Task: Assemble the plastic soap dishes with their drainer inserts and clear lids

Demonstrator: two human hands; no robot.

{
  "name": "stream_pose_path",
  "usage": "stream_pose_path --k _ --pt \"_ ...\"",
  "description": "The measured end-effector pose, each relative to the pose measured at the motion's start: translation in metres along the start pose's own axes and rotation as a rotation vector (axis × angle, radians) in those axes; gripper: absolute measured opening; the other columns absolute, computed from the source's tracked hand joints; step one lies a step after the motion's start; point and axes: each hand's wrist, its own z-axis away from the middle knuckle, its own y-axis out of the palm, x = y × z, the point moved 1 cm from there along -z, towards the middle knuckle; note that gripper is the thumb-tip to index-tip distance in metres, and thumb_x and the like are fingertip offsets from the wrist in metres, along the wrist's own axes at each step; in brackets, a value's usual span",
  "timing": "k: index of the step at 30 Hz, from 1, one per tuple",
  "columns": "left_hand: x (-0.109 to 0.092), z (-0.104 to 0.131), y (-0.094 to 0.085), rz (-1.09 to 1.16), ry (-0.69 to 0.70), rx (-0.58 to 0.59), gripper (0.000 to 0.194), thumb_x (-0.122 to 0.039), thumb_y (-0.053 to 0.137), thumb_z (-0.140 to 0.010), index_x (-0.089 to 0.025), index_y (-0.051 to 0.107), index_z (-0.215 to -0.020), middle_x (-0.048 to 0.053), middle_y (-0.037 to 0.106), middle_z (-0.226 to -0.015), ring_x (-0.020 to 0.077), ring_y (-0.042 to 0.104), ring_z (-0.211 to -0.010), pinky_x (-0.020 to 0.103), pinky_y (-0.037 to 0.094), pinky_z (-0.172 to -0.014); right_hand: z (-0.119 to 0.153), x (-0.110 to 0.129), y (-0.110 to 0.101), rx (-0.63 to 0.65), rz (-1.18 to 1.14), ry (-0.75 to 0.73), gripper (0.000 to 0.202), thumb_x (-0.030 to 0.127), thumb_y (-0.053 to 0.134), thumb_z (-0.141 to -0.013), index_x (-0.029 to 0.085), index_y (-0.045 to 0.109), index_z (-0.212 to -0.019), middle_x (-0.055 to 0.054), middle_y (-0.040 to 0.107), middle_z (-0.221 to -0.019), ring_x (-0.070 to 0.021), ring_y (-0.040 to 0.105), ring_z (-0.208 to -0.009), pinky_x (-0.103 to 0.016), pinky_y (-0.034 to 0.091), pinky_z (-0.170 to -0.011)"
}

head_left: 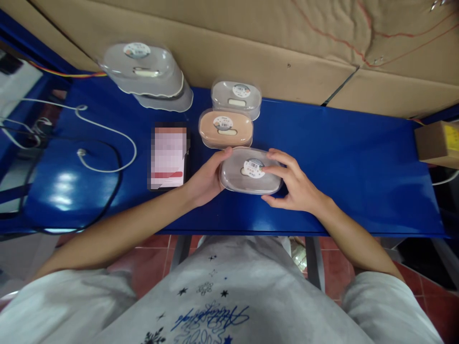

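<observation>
A grey oval box (233, 167) with a clear cover and a round white label is held between my two hands near the table's front edge. My left hand (210, 179) grips its left end, thumb on the upper rim. Around the right end curl the fingers of my right hand (294, 184), with one fingertip on the label. Just behind it sits an orange box (211, 131) of the same shape, and behind that another grey box (218, 98). Stacked grey boxes (154, 59) stand at the back left.
A phone (168, 157) with a blurred screen lies left of my left hand on the blue table (351, 181). White and black cables (134, 148) loop across the left side. Brown cardboard (251, 52) lines the back, and a small carton (435, 143) stands at the right edge.
</observation>
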Motion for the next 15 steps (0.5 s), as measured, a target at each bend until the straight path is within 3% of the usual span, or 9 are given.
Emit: stream_pose_path --k 6,9,12,15 --pt "0.003 -0.003 0.000 0.007 -0.010 0.013 0.059 -0.069 0.071 -0.101 -0.020 0.081 -0.132 0.009 0.085 -0.130 0.0309 0.077 -0.125 0.032 0.065 -0.093 0.001 0.000 0.002 -0.014 -0.028 0.066 0.081 0.049 0.086 -0.094 0.039 0.046 -0.163 -0.012 0.056 -0.164 -0.0397 0.057 -0.155 -0.067 0.051 -0.129" --pt "0.002 -0.002 0.002 0.007 -0.019 0.069 0.060 -0.071 0.063 -0.106 -0.022 0.075 -0.139 0.010 0.085 -0.128 0.0299 0.080 -0.119 0.034 0.066 -0.090 0.000 -0.007 -0.009 -0.039 -0.016 0.061 0.078 0.049 0.087 -0.091 0.038 0.051 -0.159 -0.012 0.060 -0.159 -0.0399 0.062 -0.149 -0.066 0.054 -0.125" --pt "-0.004 0.002 0.004 -0.031 -0.023 0.104 0.063 -0.071 0.058 -0.108 -0.022 0.065 -0.147 0.013 0.086 -0.119 0.0300 0.083 -0.103 0.038 0.067 -0.085 0.001 -0.027 -0.030 -0.115 0.095 0.106 0.073 0.053 0.084 -0.089 0.037 0.054 -0.154 -0.012 0.062 -0.156 -0.0433 0.061 -0.147 -0.071 0.052 -0.124" --pt "-0.014 0.005 0.002 -0.154 0.086 -0.008 0.047 -0.058 0.068 -0.106 -0.019 0.068 -0.131 0.010 0.084 -0.105 0.0245 0.080 -0.084 0.035 0.063 -0.074 0.008 -0.058 -0.049 -0.209 0.242 0.165 0.071 0.059 0.081 -0.091 0.033 0.055 -0.152 -0.015 0.061 -0.154 -0.0445 0.059 -0.148 -0.073 0.048 -0.127"
